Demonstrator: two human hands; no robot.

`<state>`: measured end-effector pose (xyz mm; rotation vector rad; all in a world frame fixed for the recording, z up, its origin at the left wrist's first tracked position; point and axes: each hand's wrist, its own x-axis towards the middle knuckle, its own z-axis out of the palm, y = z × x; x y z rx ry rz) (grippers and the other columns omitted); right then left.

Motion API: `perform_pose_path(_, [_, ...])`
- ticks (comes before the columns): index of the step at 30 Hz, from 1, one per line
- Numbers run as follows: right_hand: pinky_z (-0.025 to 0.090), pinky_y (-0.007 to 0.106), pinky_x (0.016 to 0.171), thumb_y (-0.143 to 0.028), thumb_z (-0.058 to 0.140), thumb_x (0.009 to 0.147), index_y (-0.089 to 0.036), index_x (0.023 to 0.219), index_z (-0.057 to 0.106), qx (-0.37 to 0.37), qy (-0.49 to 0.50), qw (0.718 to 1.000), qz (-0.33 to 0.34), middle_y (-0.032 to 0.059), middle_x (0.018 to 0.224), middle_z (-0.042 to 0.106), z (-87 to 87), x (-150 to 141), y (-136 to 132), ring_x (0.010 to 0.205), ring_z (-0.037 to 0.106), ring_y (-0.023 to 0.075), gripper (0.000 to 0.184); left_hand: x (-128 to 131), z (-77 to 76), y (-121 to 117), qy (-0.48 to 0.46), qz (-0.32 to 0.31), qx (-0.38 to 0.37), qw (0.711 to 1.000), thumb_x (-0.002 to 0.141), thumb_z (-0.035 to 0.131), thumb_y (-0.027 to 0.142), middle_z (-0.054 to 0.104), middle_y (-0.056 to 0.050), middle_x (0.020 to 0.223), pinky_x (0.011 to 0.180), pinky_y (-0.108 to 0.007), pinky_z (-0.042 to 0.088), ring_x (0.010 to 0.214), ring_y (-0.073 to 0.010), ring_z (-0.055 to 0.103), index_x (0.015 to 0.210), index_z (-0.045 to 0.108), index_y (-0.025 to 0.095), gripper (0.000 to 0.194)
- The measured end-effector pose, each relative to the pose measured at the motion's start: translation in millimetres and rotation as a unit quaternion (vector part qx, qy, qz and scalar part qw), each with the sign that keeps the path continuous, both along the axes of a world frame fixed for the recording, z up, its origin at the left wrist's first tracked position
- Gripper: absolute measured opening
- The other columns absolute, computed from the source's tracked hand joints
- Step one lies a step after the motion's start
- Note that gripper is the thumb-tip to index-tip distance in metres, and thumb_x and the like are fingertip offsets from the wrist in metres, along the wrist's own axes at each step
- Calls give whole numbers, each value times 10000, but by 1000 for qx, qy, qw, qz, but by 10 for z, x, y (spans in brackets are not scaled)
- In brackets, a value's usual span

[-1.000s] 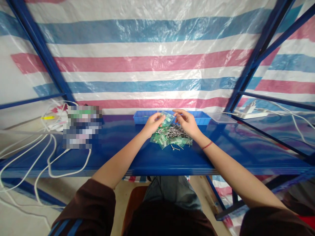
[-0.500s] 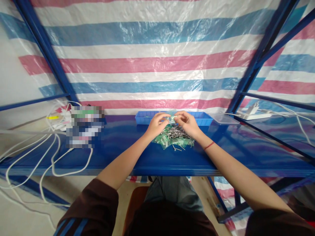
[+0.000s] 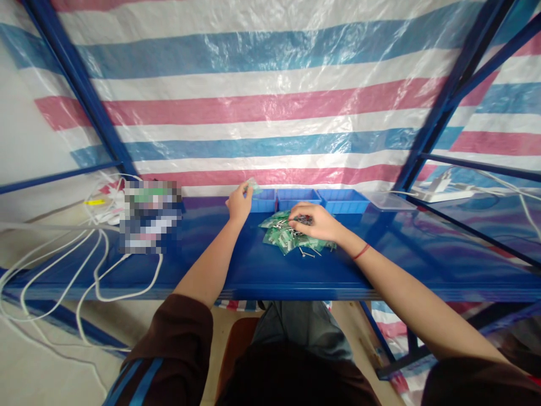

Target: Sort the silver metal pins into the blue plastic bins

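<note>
My left hand (image 3: pixel 239 204) is raised near the left end of the blue divided tray (image 3: pixel 338 201), pinching a small clear green-tinted bag (image 3: pixel 253 185). My right hand (image 3: pixel 316 221) rests palm down on the pile of metal nails (image 3: pixel 301 220), fingers curled over them. The nails lie on a heap of small green-tinted plastic bags (image 3: pixel 284 238) on the blue shelf (image 3: pixel 236 265). A couple of loose nails (image 3: pixel 306 253) lie just in front of the heap.
White cables (image 3: pixel 84 265) loop over the shelf's left side beside a blurred box (image 3: pixel 149 216). A clear plastic lid (image 3: pixel 389 201) sits right of the tray. Blue frame posts (image 3: pixel 435 118) and a striped tarp stand behind. A white power strip (image 3: pixel 443 192) lies far right.
My left hand carried the small bag left and up, away from my right hand, toward the tray's left end. My right hand dropped onto the nail pile.
</note>
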<state>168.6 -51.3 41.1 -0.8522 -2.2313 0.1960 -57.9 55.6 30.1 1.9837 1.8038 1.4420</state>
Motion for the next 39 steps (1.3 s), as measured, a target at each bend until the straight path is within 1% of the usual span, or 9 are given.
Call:
perform_pose_path(4, [433,381,875,-415,664,782,-182,894,686,12,-85,995,48,83,936,665,-44,-65,-42,917,589,213,259,9,-47,-47,123,47,-59,990,929,385,453,591,-121,1268,968,-561,310,1246,-359,397,1176,645,277,399])
perform_pose_path(8, [425,409,882,-547,737,666,-181,1014,676,38,-151,985,70,104,1005,663,-70,-154,-95,967,574,254,508,69,-52,-118,154,84,-22,984,935,370,422,538,-141,1274,958,-543,317,1211,-362,391,1053,710,246,400])
perform_pose_path(13, [441,371,844,-307,643,794,-167,929,688,62,-165,982,73,90,910,688,-76,-243,-118,876,599,218,199,104,-42,-182,150,55,-16,987,925,416,381,532,-138,1255,958,-535,331,1208,-357,394,1077,695,241,348])
perform_pose_path(18, [451,291,722,-128,542,775,-172,804,680,67,-118,991,11,41,778,679,-71,-238,-119,713,600,159,147,211,37,-287,98,-22,56,993,907,487,346,572,-104,1220,977,-453,367,1190,-301,443,1094,675,246,283])
perform_pose_path(21, [442,257,637,-119,523,757,-167,765,669,57,-34,997,-40,26,736,669,-53,-184,-87,619,576,126,154,331,91,-396,63,-172,112,977,936,444,342,656,-80,1076,1002,-372,374,1081,-224,545,1007,686,195,292])
perform_pose_path(24, [450,266,614,-172,544,745,-166,777,671,35,81,991,-98,25,709,671,-28,-91,-8,605,578,133,132,453,70,-503,10,-338,65,939,959,385,386,694,-61,992,934,-324,428,1001,-188,606,982,676,183,355])
perform_pose_path(27, [476,299,645,-274,583,757,-162,804,668,-13,200,973,-119,46,741,681,-6,-3,78,657,605,157,148,551,-30,-543,-37,-417,-1,908,890,527,402,696,-58,1025,833,-295,470,951,-182,628,1045,640,178,294])
perform_pose_path(35, [462,280,537,-472,695,717,-187,1005,576,-115,331,932,-88,41,869,639,-66,-58,121,618,570,133,422,643,-118,-469,-229,-432,-33,871,810,638,325,660,-31,822,723,-258,486,739,-128,619,856,539,153,205])
perform_pose_path(39, [460,290,577,-494,683,728,-187,811,562,-126,287,947,-64,13,688,603,-135,-74,153,627,569,150,340,650,-75,-508,-252,-430,-52,865,804,652,375,651,-28,821,697,-230,480,758,-124,616,853,536,157,251])
